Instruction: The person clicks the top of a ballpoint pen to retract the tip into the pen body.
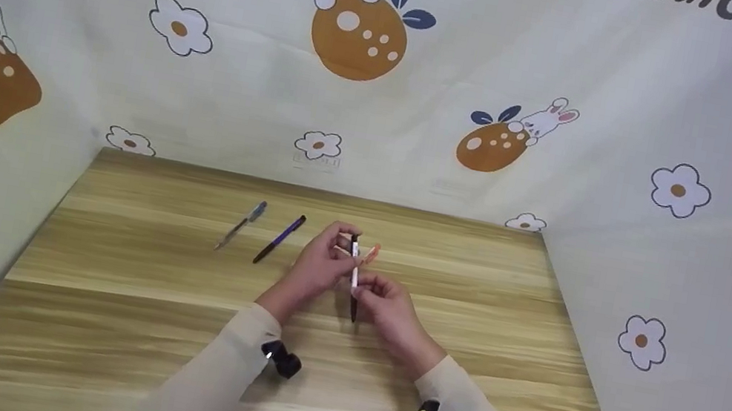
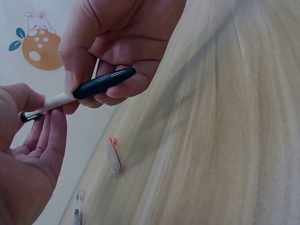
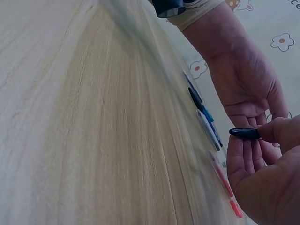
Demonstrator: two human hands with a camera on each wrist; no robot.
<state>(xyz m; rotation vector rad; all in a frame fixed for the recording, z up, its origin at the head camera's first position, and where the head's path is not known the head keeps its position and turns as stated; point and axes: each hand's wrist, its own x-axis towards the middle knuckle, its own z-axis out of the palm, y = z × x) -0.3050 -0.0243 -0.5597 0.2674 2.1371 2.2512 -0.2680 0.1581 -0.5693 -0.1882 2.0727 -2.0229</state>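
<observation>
Both hands hold one pen with a white barrel, a black top end and a black grip section, above the wooden table. My left hand pinches its upper part near the black top end. My right hand pinches it lower, by the black grip section, whose tip points down toward me in the head view. In the left wrist view the pen lies slanted between the fingertips of both hands. Only its black tip shows in the right wrist view, the rest hidden by fingers.
On the table lie a blue pen with black ends and a clear pen to the left. An orange-red clear pen is behind the hands. Another pale pen shows beside it. Patterned cloth walls the table.
</observation>
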